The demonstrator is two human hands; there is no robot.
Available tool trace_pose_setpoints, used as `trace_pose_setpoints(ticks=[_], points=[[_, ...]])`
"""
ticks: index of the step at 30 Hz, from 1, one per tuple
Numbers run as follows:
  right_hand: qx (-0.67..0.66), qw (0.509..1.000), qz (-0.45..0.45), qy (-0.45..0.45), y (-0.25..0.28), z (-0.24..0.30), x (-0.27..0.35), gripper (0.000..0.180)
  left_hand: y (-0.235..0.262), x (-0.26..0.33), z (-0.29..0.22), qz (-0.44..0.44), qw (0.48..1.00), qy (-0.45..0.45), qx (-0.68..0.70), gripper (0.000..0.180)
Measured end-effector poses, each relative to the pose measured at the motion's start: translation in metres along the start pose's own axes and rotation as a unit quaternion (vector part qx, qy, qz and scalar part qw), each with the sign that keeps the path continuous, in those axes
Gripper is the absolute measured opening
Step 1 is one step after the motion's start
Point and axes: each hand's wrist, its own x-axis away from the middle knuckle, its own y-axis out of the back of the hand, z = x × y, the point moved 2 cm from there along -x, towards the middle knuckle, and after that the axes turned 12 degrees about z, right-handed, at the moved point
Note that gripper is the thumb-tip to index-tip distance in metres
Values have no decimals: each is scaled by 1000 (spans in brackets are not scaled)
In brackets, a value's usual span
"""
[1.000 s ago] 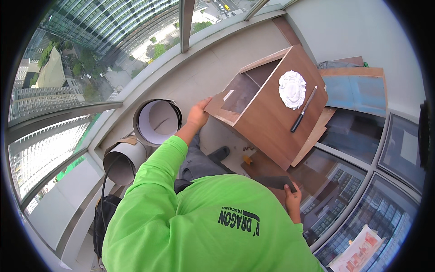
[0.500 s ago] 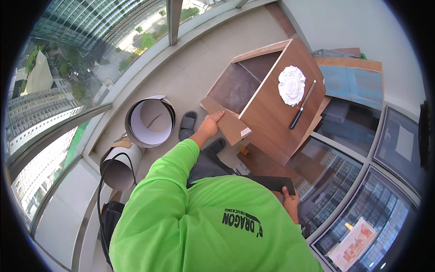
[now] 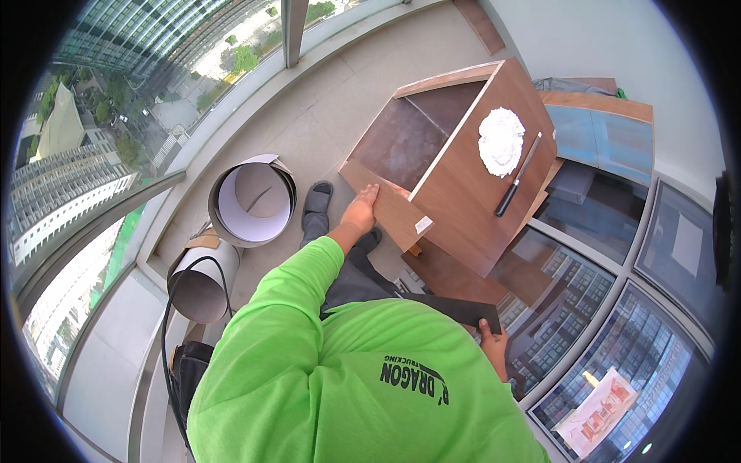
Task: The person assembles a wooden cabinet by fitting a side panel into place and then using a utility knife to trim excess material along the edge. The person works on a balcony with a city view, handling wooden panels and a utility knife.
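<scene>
Left hand (image 3: 361,212) lies flat, fingers spread, on the front panel (image 3: 384,210) of one wooden box (image 3: 455,166), pressing rather than gripping. Right hand (image 3: 492,345) is closed on the edge of one dark board (image 3: 455,307), low beside the person's hip. The box stands on the balcony floor (image 3: 324,116), tilted, its open side turned up and toward the glass railing (image 3: 116,201); its long axis runs from near the left hand away to the upper right. On its slanted side sit one white blob of paste (image 3: 501,141) and one knife (image 3: 516,176), whose dark handle points down toward the person. Two rolls of sheet material (image 3: 252,201) stand at the left by the railing, open ends up. One dark sandal (image 3: 316,198) shows between the nearer roll and the box.
</scene>
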Motion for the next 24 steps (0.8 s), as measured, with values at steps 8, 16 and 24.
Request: trace_pose_setpoints(ticks=[8,16,24], points=[[-18,1000,14,6,-2,1,2,30,0,-30,11,40,997,1,63,78],[24,1000,3,-4,4,7,7,27,-13,-45,32,66,995,2,73,82],[7,1000,-4,2,8,0,11,25,-10,-54,40,100,995,-14,27,92]])
